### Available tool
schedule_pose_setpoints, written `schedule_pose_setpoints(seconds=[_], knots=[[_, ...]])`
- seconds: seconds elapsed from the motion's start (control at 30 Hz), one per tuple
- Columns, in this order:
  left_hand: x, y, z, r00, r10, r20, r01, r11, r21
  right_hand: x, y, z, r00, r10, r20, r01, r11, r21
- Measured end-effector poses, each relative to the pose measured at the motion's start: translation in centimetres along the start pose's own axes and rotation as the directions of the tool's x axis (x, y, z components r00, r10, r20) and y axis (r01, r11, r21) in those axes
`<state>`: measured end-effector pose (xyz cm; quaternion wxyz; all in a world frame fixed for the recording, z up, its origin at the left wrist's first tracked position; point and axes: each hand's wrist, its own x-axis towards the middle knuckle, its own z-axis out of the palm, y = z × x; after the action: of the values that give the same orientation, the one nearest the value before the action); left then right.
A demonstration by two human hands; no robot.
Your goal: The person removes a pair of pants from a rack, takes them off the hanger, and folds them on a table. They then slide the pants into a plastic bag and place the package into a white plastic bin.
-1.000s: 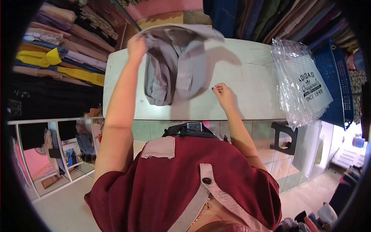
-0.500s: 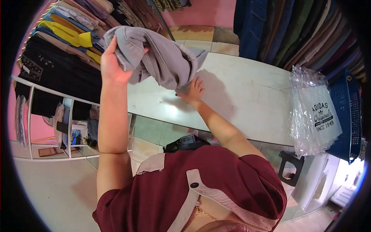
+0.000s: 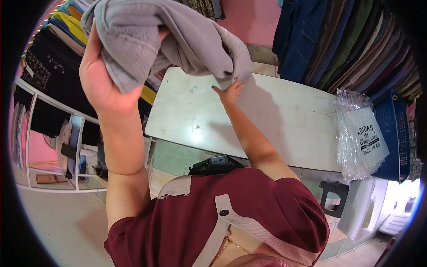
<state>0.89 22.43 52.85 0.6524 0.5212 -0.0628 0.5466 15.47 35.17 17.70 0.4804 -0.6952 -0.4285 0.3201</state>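
Grey garment [image 3: 169,40] hangs bunched above the table's [image 3: 284,129] far left corner, gripped in your raised left hand [image 3: 104,84] while your right hand [image 3: 231,91] pinches its lower edge; I judge that thin pinch could slip.

garment [image 3: 178,40]: soft matt grey cloth | table [image 3: 284,120]: smooth, slightly glossy | bag [image 3: 360,133]: crinkled clear plastic
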Motion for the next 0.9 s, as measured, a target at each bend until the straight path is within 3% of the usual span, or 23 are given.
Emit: schedule_pose_setpoints(seconds=[0.07,0.13,0.17,0.2,0.27,0.3,0.37,0.43,0.5,0.53,0.6,0.63,0.67,0.7,0.73,0.77,0.8,0.83,0.87,0.9], knots=[[-0.4,0.7,-0.2,1.000,-0.014,-0.019,0.015,1.000,0.005,3.4,-0.9,2.0,0.995,-0.005,-0.102,0.007,1.000,0.018],[-0.4,1.4,-0.3,0.989,-0.025,0.146,0.035,0.997,-0.066,7.9,-0.8,2.6,0.959,0.092,-0.269,-0.068,0.993,0.100],[-0.6,2.5,-0.7,0.977,-0.022,0.210,0.022,1.000,0.003,10.7,-0.6,2.2,0.973,0.110,-0.202,0.011,0.854,0.520],[-1.0,3.4,-1.4,0.974,-0.023,0.223,0.025,1.000,-0.008,12.6,-0.2,1.4,0.987,0.086,-0.135,0.067,0.545,0.836],[-1.7,5.4,-3.3,0.982,0.015,0.191,-0.014,1.000,-0.006,13.2,-3.1,-2.3,0.904,-0.074,-0.422,0.428,0.189,0.884],[-2.3,6.6,-4.8,0.985,0.009,0.174,-0.011,1.000,0.011,13.2,-5.0,-5.0,0.898,-0.077,-0.433,0.440,0.195,0.877],[-4.1,9.0,-9.1,0.996,-0.007,0.089,0.002,0.999,0.055,13.2,-8.3,-11.1,0.585,-0.270,-0.765,0.792,0.397,0.465],[-6.7,10.6,-14.3,0.998,-0.057,-0.010,0.057,0.996,0.075,12.3,-11.4,-17.1,0.413,-0.442,-0.797,0.825,0.553,0.120],[-11.6,11.8,-21.5,0.980,-0.081,-0.180,0.083,0.997,0.005,11.5,-14.0,-21.3,0.209,-0.653,-0.728,0.790,0.552,-0.269],[-11.8,9.4,-19.3,0.564,0.202,-0.800,0.129,0.936,0.327,10.3,-14.9,-23.0,0.241,-0.756,-0.609,0.765,0.534,-0.360],[-18.5,9.0,-25.0,0.658,-0.017,-0.753,0.338,0.900,0.275,8.9,-14.5,-24.2,0.367,-0.848,-0.382,0.574,0.530,-0.624],[-20.5,7.4,-24.9,0.551,-0.046,-0.833,0.498,0.819,0.284,9.4,-12.4,-25.0,0.553,-0.795,-0.252,0.428,0.530,-0.733],[-23.2,5.7,-26.3,0.516,-0.169,-0.840,0.538,0.827,0.165,7.9,-10.7,-25.0,0.696,-0.705,-0.140,0.330,0.487,-0.809],[-27.2,3.9,-29.3,0.437,-0.252,-0.863,0.651,0.751,0.110,7.3,-7.6,-24.6,0.783,-0.611,-0.119,0.230,0.462,-0.856],[-30.2,1.6,-31.0,0.213,-0.262,-0.941,0.793,0.609,0.009,6.9,-3.5,-24.2,0.856,-0.506,-0.104,0.137,0.417,-0.899],[-31.6,-0.5,-30.3,0.184,-0.293,-0.938,0.900,0.434,0.041,6.6,1.7,-23.9,0.926,-0.373,-0.062,0.096,0.390,-0.916],[-37.1,-2.0,-34.8,0.200,-0.420,-0.885,0.967,0.231,0.109,5.7,5.7,-23.4,0.973,-0.227,-0.028,0.057,0.359,-0.932],[-39.9,-4.2,-35.7,0.147,-0.442,-0.885,0.951,0.310,0.004,3.3,7.1,-22.8,0.989,-0.146,-0.036,0.019,0.358,-0.933],[-39.4,-4.7,-34.8,0.136,-0.451,-0.882,0.954,0.301,-0.007,1.0,8.3,-22.2,0.997,-0.065,-0.046,-0.020,0.356,-0.934],[-37.8,-5.2,-33.4,0.081,-0.343,-0.936,0.949,0.314,-0.033,-0.2,9.5,-22.0,0.998,-0.053,-0.045,-0.024,0.349,-0.937]])
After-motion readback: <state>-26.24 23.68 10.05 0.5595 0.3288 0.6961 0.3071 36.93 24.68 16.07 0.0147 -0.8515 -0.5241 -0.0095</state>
